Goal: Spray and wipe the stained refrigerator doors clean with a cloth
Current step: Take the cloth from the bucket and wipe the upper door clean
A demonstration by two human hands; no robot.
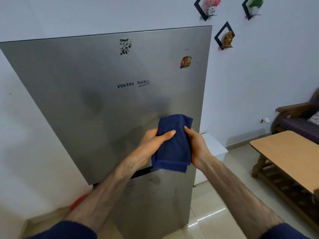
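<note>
A tall steel refrigerator stands straight ahead, its upper door (96, 94) marked with dark smudges, a torn black sticker (125, 46) and a red-and-yellow sticker (185, 62). Below a dark gap, the lower door (160, 202) shows streaks and specks. In front of the upper door's lower right part, both hands hold a folded dark blue cloth (172, 147). My left hand (153, 144) grips its left edge with the thumb across the front. My right hand (196, 145) pinches its right side. No spray bottle is in view.
A low wooden table (286, 152) stands at the right, with a dark sofa (298, 121) behind it. A white box (215, 149) sits on the floor beside the fridge. Small diamond wall shelves (224, 37) hang on the wall. Something orange (77, 202) lies low at the left.
</note>
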